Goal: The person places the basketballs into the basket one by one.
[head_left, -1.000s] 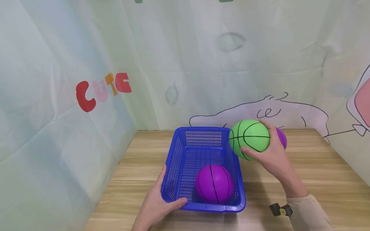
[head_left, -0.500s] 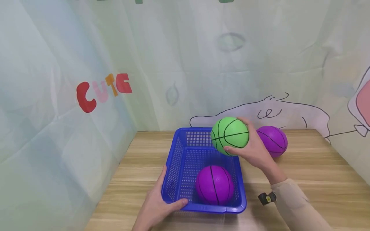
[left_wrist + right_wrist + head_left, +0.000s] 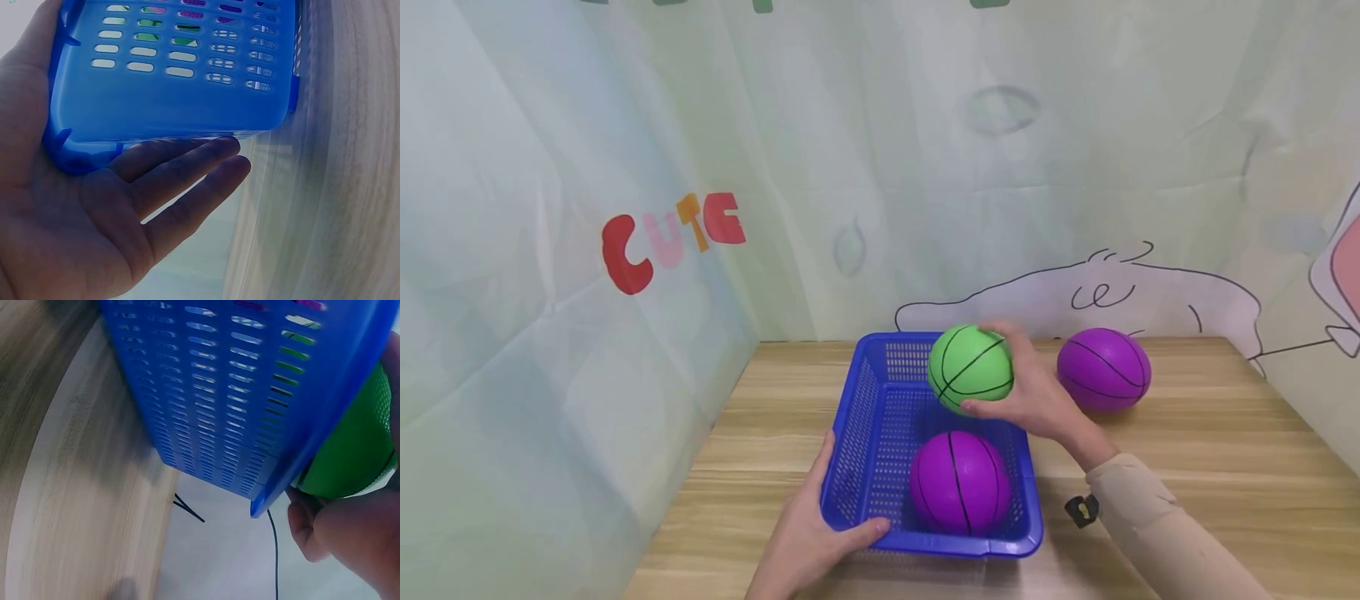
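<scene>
A blue plastic basket (image 3: 955, 543) with slotted walls stands on the table in the head view. My left hand (image 3: 808, 521) holds its near left corner, thumb over the front rim and fingers along the outer left wall; the left wrist view shows those fingers (image 3: 194, 181) fairly straight against the plastic. My right hand (image 3: 1033, 387) grips a green ball (image 3: 970, 367) with black basketball lines, over the back right part of the basket. In the right wrist view the green ball (image 3: 353, 444) shows just past the rim. A purple ball (image 3: 961, 483) lies inside at the near right.
Another purple ball (image 3: 1103, 369) rests on the wooden table (image 3: 1210, 467) to the right of the basket, behind my right forearm. A printed curtain (image 3: 850, 167) hangs along the back and left sides of the table.
My right hand has carried the green ball leftward and then down, from beside the basket's right rim to over its inside. The purple ball on the table has come into full view. My left hand stays put.
</scene>
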Tool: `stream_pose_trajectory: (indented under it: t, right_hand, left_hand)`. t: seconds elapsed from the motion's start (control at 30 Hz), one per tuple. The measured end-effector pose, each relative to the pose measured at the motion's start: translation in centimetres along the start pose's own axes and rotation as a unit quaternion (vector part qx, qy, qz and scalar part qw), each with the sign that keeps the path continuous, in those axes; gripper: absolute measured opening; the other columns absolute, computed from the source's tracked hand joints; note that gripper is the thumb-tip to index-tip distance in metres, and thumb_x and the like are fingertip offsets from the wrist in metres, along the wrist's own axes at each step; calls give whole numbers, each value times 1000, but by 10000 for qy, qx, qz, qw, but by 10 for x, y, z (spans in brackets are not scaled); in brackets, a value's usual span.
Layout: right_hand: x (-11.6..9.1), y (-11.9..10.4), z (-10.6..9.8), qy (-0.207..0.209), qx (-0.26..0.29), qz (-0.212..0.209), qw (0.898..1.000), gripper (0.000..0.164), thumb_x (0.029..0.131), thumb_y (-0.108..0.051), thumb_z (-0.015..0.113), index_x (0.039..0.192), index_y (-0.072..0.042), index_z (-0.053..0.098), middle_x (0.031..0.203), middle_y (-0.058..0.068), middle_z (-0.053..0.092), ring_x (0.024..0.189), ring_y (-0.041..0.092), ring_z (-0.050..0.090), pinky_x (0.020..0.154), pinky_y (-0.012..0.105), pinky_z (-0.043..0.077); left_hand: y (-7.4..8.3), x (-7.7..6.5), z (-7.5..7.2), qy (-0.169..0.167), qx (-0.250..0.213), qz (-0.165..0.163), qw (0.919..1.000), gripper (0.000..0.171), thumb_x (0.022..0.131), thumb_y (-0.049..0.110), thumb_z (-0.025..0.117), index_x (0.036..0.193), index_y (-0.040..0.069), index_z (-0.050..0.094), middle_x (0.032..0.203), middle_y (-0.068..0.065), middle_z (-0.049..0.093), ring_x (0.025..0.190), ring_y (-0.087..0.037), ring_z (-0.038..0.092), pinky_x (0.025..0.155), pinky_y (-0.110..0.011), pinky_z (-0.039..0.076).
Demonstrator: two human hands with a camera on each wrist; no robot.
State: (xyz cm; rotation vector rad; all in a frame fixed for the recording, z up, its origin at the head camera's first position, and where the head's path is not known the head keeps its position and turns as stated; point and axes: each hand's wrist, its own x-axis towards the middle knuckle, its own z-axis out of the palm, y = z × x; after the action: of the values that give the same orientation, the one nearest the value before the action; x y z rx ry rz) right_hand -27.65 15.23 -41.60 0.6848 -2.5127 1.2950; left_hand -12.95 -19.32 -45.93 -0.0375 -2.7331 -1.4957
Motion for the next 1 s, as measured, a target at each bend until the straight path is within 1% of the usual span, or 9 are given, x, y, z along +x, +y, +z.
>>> stream_pose_trajectory:
  t: [0.1, 0.2, 0.3, 0.4, 0.53, 0.63, 0.73, 0.83, 1.0]
  right_hand:
    - [2, 0, 3, -90, -381, -204, 9990, 108, 76, -36, 105, 161, -30, 40, 159, 21, 48, 129, 44, 66, 103, 65, 60]
    - [4, 1, 8, -282, -889, -220, 9954, 101, 78, -45, 102, 161, -35, 45, 156, 23, 49, 131, 47, 60, 109, 71, 47]
    - [5, 3, 11, -559, -1444, -267, 9876, 95, 81, -53, 97, 162, -39, 51, 155, 26, 48, 135, 51, 50, 104, 73, 34]
    - [7, 2, 12, -772, -1765, -352, 9806, 90, 84, -54, 95, 164, -41, 54, 161, 28, 45, 137, 53, 44, 101, 71, 32]
    - [9, 2, 13, -847, -1897, -398, 9774, 88, 89, -55, 91, 166, -41, 53, 163, 29, 44, 135, 54, 44, 98, 69, 32]
    - [8, 2, 15, -820, -1905, -355, 9776, 86, 91, -56, 89, 167, -39, 52, 162, 28, 46, 140, 52, 45, 100, 70, 33]
    - [7, 3, 16, -737, -1852, -221, 9797, 80, 95, -52, 87, 165, -36, 52, 159, 27, 48, 146, 50, 45, 104, 72, 33]
    - [5, 5, 16, -647, -1852, -74, 9805, 75, 98, -47, 85, 164, -34, 53, 158, 30, 48, 146, 54, 45, 109, 78, 32]
    - [3, 6, 14, -606, -1923, 15, 9795, 75, 99, -44, 83, 166, -30, 51, 161, 36, 43, 147, 63, 39, 109, 86, 27]
  left_hand:
    - [1, 0, 0, 18, 40, -24, 10000, 139, 74, 54, 103, 181, 26, 18, 173, -23, 45, 147, -44, 57, 123, -71, 42]
    - [2, 1, 1, 21, 100, -26, 9999, 139, 74, 55, 102, 181, 26, 19, 171, -25, 47, 146, -44, 58, 123, -71, 43]
    - [3, 2, 2, 12, 106, 97, 9999, 139, 74, 54, 102, 181, 24, 19, 171, -26, 46, 148, -46, 55, 123, -72, 42]
    - [3, 3, 4, -26, 20, 189, 9998, 139, 74, 54, 102, 181, 24, 18, 172, -25, 45, 150, -47, 54, 124, -71, 42]
    - [4, 4, 6, -44, -38, 219, 9997, 139, 74, 53, 102, 181, 22, 18, 173, -25, 44, 150, -47, 54, 124, -71, 41]
    - [4, 3, 5, -7, -19, 252, 9997, 139, 74, 52, 103, 181, 20, 19, 173, -26, 44, 151, -47, 52, 124, -71, 41]
    - [3, 2, 4, 11, -38, 238, 9997, 139, 74, 51, 103, 181, 20, 18, 174, -24, 43, 152, -46, 52, 125, -71, 40]
    - [3, 1, 3, -12, -106, 203, 9997, 140, 75, 51, 103, 181, 23, 16, 176, -19, 41, 153, -42, 51, 126, -70, 39]
    - [3, 0, 2, -47, -167, 179, 9997, 140, 75, 51, 103, 181, 28, 15, 176, -17, 42, 151, -38, 53, 126, -69, 39]
